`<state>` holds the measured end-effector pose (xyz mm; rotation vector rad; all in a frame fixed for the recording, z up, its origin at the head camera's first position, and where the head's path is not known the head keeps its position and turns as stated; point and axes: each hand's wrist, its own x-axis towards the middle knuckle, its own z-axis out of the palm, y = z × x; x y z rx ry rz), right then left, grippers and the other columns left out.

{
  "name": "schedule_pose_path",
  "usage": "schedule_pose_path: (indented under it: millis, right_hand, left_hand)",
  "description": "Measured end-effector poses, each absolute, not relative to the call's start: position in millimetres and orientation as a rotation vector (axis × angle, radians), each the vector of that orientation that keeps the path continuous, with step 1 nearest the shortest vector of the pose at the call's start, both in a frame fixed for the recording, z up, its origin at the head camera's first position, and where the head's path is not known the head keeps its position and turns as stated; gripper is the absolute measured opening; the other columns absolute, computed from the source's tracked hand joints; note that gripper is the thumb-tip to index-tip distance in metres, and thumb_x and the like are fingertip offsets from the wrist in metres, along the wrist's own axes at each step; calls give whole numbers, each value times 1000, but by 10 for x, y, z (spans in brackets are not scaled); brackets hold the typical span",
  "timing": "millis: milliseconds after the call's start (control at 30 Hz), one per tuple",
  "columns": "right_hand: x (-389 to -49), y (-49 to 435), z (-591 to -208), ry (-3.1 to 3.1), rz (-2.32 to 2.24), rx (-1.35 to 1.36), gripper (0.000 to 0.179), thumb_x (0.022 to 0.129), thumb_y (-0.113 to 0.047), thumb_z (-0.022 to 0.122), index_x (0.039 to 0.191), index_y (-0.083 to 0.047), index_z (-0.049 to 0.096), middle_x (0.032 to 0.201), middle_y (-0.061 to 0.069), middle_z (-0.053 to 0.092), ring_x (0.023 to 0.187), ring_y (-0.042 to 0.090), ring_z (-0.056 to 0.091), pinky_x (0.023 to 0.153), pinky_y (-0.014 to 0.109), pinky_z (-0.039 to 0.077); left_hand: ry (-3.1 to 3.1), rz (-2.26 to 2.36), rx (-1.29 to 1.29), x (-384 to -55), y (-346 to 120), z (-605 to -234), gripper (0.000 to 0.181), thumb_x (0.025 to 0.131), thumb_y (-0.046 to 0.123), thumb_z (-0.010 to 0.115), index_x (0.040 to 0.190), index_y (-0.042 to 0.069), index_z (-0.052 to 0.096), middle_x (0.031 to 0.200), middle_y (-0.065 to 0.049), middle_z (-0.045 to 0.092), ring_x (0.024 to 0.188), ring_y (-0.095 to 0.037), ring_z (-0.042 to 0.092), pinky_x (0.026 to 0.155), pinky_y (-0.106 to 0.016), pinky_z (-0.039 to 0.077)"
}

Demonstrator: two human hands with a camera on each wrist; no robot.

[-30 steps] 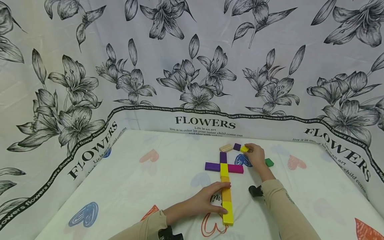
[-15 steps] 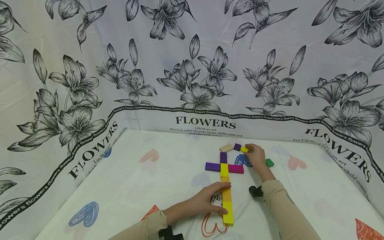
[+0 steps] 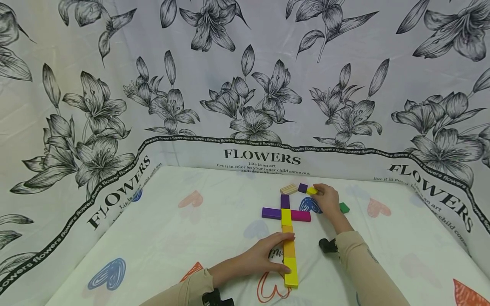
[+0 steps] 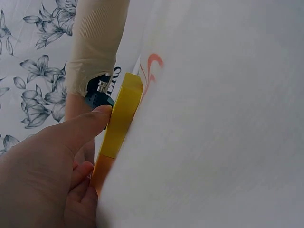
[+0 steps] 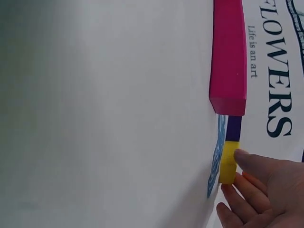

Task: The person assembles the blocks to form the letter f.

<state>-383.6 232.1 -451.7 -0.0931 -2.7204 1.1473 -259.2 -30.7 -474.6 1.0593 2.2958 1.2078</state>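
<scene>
In the head view, my left hand point(image 3: 260, 257) rests along the near end of a straight row of wooden blocks. Its thumb touches the near yellow block point(image 3: 291, 274), while its fingers lie at the orange block point(image 3: 289, 248). At the back, my right hand point(image 3: 326, 199) pinches a small yellow block point(image 5: 228, 164) between thumb and fingers. That block meets a small purple block point(image 3: 303, 187). The row continues through another yellow block point(image 3: 286, 216) to a purple block point(image 3: 285, 201). A long purple block point(image 3: 271, 212) and a magenta block point(image 3: 301, 215) stick out sideways.
Pale wooden sticks or strips point(image 3: 289, 188) lie left of the small purple block. A green block point(image 3: 344, 207) sits right of my right hand, partly hidden. A heart-printed white cloth point(image 3: 214, 238) covers the table, with a flower-printed curtain point(image 3: 260, 106) behind.
</scene>
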Motion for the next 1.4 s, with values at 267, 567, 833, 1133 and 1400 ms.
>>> schedule_pose_path:
  millis: [267, 567, 833, 1133, 1400]
  right_hand:
    - [-3768, 2357, -4490, -2677, 1187, -75, 42, 94, -9, 61, 133, 6, 53, 138, 27, 54, 132, 43, 48, 113, 54, 38]
    - [-3659, 2439, -4431, -2669, 1210, -77, 45, 95, -13, 61, 135, 5, 51, 141, 25, 52, 134, 42, 46, 115, 55, 35]
    - [-3539, 2590, -4410, -2668, 1212, -73, 49, 94, -15, 64, 137, 4, 50, 141, 26, 51, 136, 43, 42, 115, 55, 34]
    - [-3423, 2755, -4405, -2685, 1217, -126, 51, 93, -16, 66, 137, 5, 50, 141, 27, 50, 137, 44, 40, 113, 55, 37]
    - [-3353, 2880, -4442, -2688, 1246, -169, 55, 92, -19, 67, 139, 4, 48, 143, 27, 48, 139, 45, 37, 113, 55, 36]
  left_hand:
    - [2293, 1206, 1050, -2582, -307, -4731, 75, 86, 39, 72, 150, 30, 34, 155, 12, 39, 144, -8, 35, 120, -37, 33]
    - [2285, 1215, 1031, -2575, -308, -4726, 75, 86, 38, 73, 150, 31, 34, 154, 12, 40, 144, -8, 36, 120, -39, 33]
    - [2272, 1229, 1018, -2573, -308, -4726, 75, 86, 38, 73, 150, 31, 34, 154, 13, 40, 143, -8, 36, 120, -39, 33]
    - [2273, 1237, 1047, -2587, -309, -4741, 75, 86, 38, 73, 150, 30, 34, 154, 12, 39, 143, -8, 36, 120, -38, 32]
    - [2273, 1238, 1053, -2590, -310, -4756, 76, 86, 38, 73, 150, 30, 33, 155, 12, 39, 144, -8, 35, 120, -38, 32]
